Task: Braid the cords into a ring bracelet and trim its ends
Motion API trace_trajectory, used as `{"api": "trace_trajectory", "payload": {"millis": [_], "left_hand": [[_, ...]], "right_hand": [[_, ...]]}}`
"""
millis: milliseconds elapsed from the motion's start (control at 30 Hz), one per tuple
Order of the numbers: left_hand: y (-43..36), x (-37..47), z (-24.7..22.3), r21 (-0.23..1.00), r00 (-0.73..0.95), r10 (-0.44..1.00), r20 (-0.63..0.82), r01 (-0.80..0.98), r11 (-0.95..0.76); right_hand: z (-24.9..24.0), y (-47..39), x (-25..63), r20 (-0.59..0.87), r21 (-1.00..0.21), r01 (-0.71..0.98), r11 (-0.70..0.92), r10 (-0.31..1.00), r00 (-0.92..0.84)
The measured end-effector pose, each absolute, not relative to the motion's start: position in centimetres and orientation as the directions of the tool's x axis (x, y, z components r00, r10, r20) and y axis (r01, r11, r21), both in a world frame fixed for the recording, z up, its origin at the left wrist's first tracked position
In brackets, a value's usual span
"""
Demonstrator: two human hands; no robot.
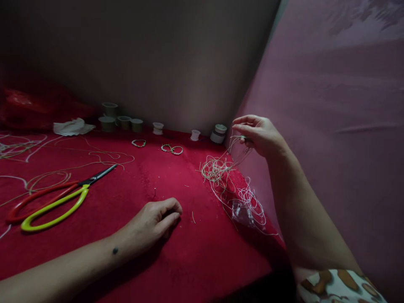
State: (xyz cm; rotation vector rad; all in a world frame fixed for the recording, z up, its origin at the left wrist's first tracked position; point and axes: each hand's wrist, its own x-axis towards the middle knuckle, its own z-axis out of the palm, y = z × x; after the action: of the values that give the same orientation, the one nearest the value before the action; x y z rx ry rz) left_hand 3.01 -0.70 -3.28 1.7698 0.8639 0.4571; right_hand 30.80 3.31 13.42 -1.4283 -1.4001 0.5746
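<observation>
My right hand (257, 134) is raised above the right side of the table, its fingers closed on several thin strands of cord. Those strands hang down to a tangled heap of beige cord (216, 170) on the red cloth. Close to that heap lie a loose bundle of pinkish-white cord (252, 204) and a crumpled clear plastic bag (241, 212). Resting on the cloth near the middle, my left hand (162, 216) has its fingers curled in and thumb against them; whatever is inside, if anything, is hidden. A short cord scrap (193, 217) lies just right of it.
Scissors (85, 184) with red and yellow handles lie at left among loose cords (47, 176). A pin (155, 192) stands in the cloth. Small braided loops (172, 149) lie farther back, before several spools (136, 125). A pink wall (331, 126) borders the right edge.
</observation>
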Motion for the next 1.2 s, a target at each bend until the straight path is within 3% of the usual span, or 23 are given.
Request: {"api": "trace_trajectory", "payload": {"millis": [233, 467, 567, 667, 833, 1067, 1200], "left_hand": [[-0.4, 4.2, 0.4, 0.960, 0.555, 0.821, -0.134, 0.278, -0.031], [1.9, 10.0, 7.0, 0.928, 0.535, 0.818, 0.209, 0.156, -0.339], [3.1, 13.4, 9.1, 0.864, 0.393, 0.826, 0.405, 0.130, -0.486], [4.0, 16.3, 11.5, 0.887, 0.355, 0.841, 0.408, 0.066, -0.458], [5.3, 17.7, 15.1, 0.920, 0.468, 0.803, 0.370, -0.066, -0.386], [6.9, 15.9, 18.1, 0.864, 0.300, 0.816, 0.495, -0.071, -0.498], [6.8, 15.8, 19.3, 0.822, 0.226, 0.797, 0.560, -0.031, -0.568]], "right_hand": [[18.7, 1.9, 30.7, 0.489, -0.844, 0.381, 0.378, 0.833, 0.257], [22.3, 1.7, 30.3, 0.536, -0.828, 0.350, 0.437, 0.800, 0.269], [22.6, 1.6, 30.1, 0.506, -0.841, 0.332, 0.426, 0.838, 0.206], [22.3, 1.2, 29.8, 0.456, -0.852, 0.333, 0.403, 0.885, 0.097], [21.6, 0.6, 29.5, 0.420, -0.818, 0.447, 0.363, 0.907, 0.033], [20.9, 0.8, 29.9, 0.399, -0.754, 0.594, 0.279, 0.914, 0.077], [20.8, 1.5, 30.1, 0.436, -0.659, 0.708, 0.252, 0.896, 0.087]]}}
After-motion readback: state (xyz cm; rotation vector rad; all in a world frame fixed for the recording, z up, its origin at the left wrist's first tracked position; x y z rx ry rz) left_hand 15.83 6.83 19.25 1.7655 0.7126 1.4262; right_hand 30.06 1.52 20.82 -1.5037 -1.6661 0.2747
